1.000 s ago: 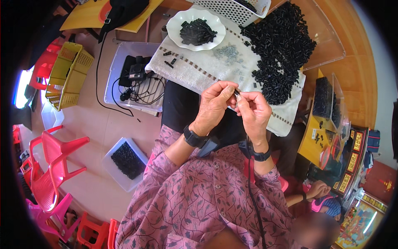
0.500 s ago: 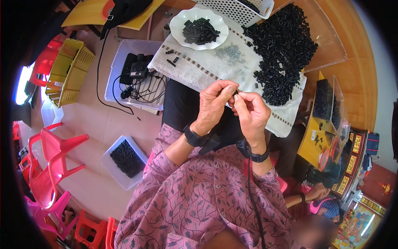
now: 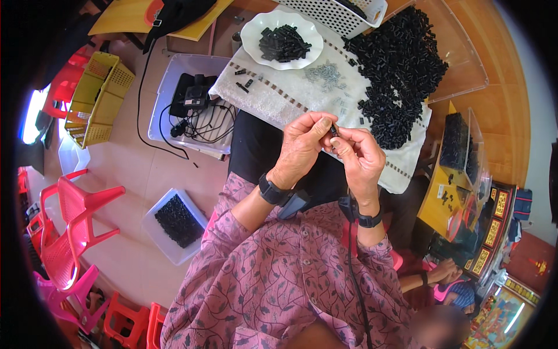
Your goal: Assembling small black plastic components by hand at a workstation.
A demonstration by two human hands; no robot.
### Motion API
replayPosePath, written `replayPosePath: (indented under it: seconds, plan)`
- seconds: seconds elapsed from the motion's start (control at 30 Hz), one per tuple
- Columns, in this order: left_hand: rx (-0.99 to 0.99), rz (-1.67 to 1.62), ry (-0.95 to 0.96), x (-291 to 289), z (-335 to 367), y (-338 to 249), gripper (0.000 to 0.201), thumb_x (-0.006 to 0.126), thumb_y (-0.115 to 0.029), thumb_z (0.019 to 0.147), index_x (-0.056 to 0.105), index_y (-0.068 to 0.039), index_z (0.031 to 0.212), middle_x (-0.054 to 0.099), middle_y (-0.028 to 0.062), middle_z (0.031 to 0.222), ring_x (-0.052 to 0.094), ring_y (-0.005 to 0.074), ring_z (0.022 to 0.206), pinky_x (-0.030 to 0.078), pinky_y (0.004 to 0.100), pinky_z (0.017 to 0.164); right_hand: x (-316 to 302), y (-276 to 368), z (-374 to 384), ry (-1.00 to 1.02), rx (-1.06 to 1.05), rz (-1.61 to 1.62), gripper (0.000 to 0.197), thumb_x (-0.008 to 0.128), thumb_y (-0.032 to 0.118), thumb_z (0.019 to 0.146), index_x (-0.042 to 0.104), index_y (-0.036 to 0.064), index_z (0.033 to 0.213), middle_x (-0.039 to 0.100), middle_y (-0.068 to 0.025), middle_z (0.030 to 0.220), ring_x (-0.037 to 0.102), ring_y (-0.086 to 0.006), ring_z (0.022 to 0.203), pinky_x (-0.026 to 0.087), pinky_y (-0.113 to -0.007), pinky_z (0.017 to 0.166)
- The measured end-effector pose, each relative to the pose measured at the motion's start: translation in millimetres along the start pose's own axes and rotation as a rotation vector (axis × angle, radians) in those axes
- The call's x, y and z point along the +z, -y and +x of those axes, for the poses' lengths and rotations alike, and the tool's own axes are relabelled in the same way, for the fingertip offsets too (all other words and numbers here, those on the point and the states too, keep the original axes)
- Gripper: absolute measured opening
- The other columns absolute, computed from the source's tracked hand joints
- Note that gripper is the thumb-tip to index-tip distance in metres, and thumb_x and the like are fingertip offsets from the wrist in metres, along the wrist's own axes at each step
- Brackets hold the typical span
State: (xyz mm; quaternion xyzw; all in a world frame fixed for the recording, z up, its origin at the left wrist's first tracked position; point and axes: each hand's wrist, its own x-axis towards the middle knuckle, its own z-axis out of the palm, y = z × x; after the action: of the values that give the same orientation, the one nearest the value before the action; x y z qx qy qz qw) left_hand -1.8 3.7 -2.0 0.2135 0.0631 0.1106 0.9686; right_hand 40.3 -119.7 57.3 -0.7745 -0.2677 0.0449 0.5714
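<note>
Between my two hands is a small black plastic part [image 3: 334, 131], pinched by the fingertips just past the near edge of the towel. My left hand [image 3: 300, 148] grips its far end between thumb and forefinger. My right hand [image 3: 361, 158] pinches the near end from the right. A white towel [image 3: 273, 99] with a brown striped line lies ahead. On it are a large heap of black plastic parts [image 3: 395, 81], a scatter of small clear or silvery pieces [image 3: 325, 75] and a few loose black parts [image 3: 243, 87]. A scalloped white plate [image 3: 250, 49] holds more black parts.
A white perforated basket [image 3: 343, 23] stands at the back. To the left are a clear bin [image 3: 168, 70] with cables, a tub [image 3: 152, 224] of black parts, a yellow basket [image 3: 107, 110] and pink chairs [image 3: 78, 215]. Another person's hands [image 3: 444, 271] show at lower right.
My right hand has shifted slightly right and down, its thumb now apart from the left one, so more of the black part shows. The left hand has barely moved.
</note>
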Motion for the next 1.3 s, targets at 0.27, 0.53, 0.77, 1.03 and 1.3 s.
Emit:
replayPosePath:
  seconds: [0.27,0.53,0.77,1.03,1.3]
  plan:
    - [0.022,0.031,-0.056,6,-1,3,0.018,0.059,-0.012,0.101,0.068,0.001,0.109,0.066,0.0035,0.086,0.057,0.0076,0.068,0.048,0.0233,0.061,-2,-2,2,0.001,-0.053,-0.034,0.016,0.075,-0.002,0.084,0.066,-0.003,0.097,0.067,-0.0077,0.088,0.07,-0.0129,0.075,0.055,-0.024,0.066]
    - [0.026,0.012,-0.047,6,-1,3,0.018,0.059,-0.012,0.101,0.068,0.0,0.11,0.066,0.0033,0.087,0.057,0.0069,0.069,0.048,0.0225,0.061,-3,-4,4,-0.013,-0.136,-0.086,0.017,0.075,-0.002,0.083,0.065,-0.002,0.097,0.064,-0.0075,0.092,0.069,-0.0132,0.075,0.055,-0.025,0.066]
    - [0.037,0.032,-0.055,5,-1,4,0.019,0.06,-0.011,0.1,0.066,-0.002,0.116,0.067,0.0019,0.087,0.057,0.0063,0.069,0.048,0.0219,0.06,-1,3,7,-0.02,-0.137,-0.11,0.032,0.077,-0.003,0.081,0.066,0.0011,0.111,0.066,-0.0101,0.102,0.068,-0.0147,0.082,0.056,-0.026,0.07]
    - [0.045,0.108,-0.1,11,0,-2,0.024,0.063,-0.01,0.098,0.063,-0.004,0.121,0.069,0.0027,0.091,0.057,0.0053,0.068,0.045,0.0197,0.057,-2,4,14,0.074,-0.167,-0.15,0.037,0.077,-0.004,0.077,0.067,0.0019,0.113,0.068,-0.0103,0.107,0.066,-0.0191,0.091,0.056,-0.027,0.072]
    - [-0.05,0.112,0.017,2,-1,-2,0.03,0.059,-0.01,0.1,0.059,-0.002,0.129,0.067,0.0044,0.102,0.061,0.0088,0.083,0.048,0.0214,0.067,-9,-2,17,0.066,-0.198,-0.155,0.034,0.079,-0.002,0.076,0.069,0.0017,0.108,0.069,-0.0077,0.101,0.063,-0.0156,0.084,0.052,-0.027,0.072]
